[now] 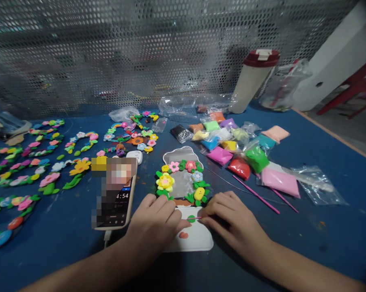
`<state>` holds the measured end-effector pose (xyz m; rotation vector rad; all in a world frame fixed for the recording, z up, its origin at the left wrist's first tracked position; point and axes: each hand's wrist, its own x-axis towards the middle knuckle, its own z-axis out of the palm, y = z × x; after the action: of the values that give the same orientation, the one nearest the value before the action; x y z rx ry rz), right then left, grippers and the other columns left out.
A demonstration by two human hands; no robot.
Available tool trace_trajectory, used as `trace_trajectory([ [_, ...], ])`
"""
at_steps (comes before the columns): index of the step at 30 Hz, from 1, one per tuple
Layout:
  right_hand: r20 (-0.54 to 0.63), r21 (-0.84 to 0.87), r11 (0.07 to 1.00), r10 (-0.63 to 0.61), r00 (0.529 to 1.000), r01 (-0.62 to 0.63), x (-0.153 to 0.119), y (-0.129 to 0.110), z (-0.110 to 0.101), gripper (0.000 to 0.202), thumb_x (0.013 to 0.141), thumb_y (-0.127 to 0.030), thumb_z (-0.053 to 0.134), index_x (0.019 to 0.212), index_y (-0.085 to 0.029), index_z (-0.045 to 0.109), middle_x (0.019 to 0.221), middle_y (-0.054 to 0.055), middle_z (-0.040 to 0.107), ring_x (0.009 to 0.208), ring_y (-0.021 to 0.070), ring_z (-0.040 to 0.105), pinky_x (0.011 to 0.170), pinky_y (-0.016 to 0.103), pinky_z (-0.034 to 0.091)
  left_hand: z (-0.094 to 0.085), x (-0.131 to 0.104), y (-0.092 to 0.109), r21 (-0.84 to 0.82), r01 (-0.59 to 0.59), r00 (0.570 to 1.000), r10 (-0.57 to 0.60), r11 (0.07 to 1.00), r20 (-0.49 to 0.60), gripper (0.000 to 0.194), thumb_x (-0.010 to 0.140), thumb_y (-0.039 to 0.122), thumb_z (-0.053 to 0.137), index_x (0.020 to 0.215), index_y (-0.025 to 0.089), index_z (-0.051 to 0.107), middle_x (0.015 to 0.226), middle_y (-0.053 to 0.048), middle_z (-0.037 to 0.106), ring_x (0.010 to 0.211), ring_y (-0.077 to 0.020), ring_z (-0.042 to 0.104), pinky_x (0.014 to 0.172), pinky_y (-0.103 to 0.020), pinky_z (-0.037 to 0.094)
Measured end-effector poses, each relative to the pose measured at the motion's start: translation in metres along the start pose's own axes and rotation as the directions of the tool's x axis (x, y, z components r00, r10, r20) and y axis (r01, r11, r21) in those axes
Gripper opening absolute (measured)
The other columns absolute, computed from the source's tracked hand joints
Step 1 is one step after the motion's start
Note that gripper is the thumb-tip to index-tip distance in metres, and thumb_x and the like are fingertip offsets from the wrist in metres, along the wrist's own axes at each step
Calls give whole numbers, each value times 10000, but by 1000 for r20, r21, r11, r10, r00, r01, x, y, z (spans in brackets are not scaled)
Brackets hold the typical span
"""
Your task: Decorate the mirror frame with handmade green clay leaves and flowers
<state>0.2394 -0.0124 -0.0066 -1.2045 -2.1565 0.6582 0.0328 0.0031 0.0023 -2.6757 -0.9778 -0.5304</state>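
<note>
A white board point(198, 239) shaped like a hand mirror lies flat in front of me. Its mirror point(183, 184) is ringed by colourful clay flowers point(165, 182) and green leaves. On the lower white part are a flat green clay piece point(191, 219) and a small orange-red clay piece point(183, 235). My right hand point(236, 221) pinches a thin pink stick point(196, 218), which lies across the green piece. Over the board's left side, my left hand point(154, 223) is closed with curled fingers, its thumb close to the stick's tip; anything within its grip is hidden.
A phone point(122, 209) with a cable lies left of my left hand. Several clay-flower wreaths point(82, 142) cover the left. Bagged coloured clay point(220, 155), a pink rod point(256, 194) and a tumbler point(254, 81) are right. A perforated metal panel point(110, 61) stands behind.
</note>
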Motion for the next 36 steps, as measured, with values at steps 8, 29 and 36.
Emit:
trace_trajectory([
  [8, 1, -8, 1000, -11, 1000, 11, 0, 1, 0, 115, 882, -202, 529, 820, -198, 626, 768, 7, 631, 726, 146, 548, 713, 312, 345, 0, 1, -2, 5, 13, 1000, -13, 1000, 2, 442, 940, 342, 385, 552, 181, 526, 523, 4, 491, 547, -172, 410, 576, -325, 229],
  [29, 1, -56, 996, -64, 998, 64, -4, 6, 3, 153, 893, -196, 496, 860, -200, 645, 787, 31, 600, 735, 148, 533, 658, 277, 410, -2, -1, -1, 51, -18, 1000, 17, 999, 14, 372, 942, 279, 402, 592, 191, 490, 527, 10, 475, 565, -178, 392, 581, -340, 231],
  [36, 9, -73, 993, -90, 996, 91, -7, 6, 5, 237, 921, -190, 421, 878, -190, 654, 776, 50, 568, 723, 153, 502, 617, 263, 414, -4, -12, -1, -27, -155, 988, 155, 988, -21, 210, 885, 236, 535, 686, 192, 484, 577, 42, 474, 593, -148, 384, 584, -334, 241],
])
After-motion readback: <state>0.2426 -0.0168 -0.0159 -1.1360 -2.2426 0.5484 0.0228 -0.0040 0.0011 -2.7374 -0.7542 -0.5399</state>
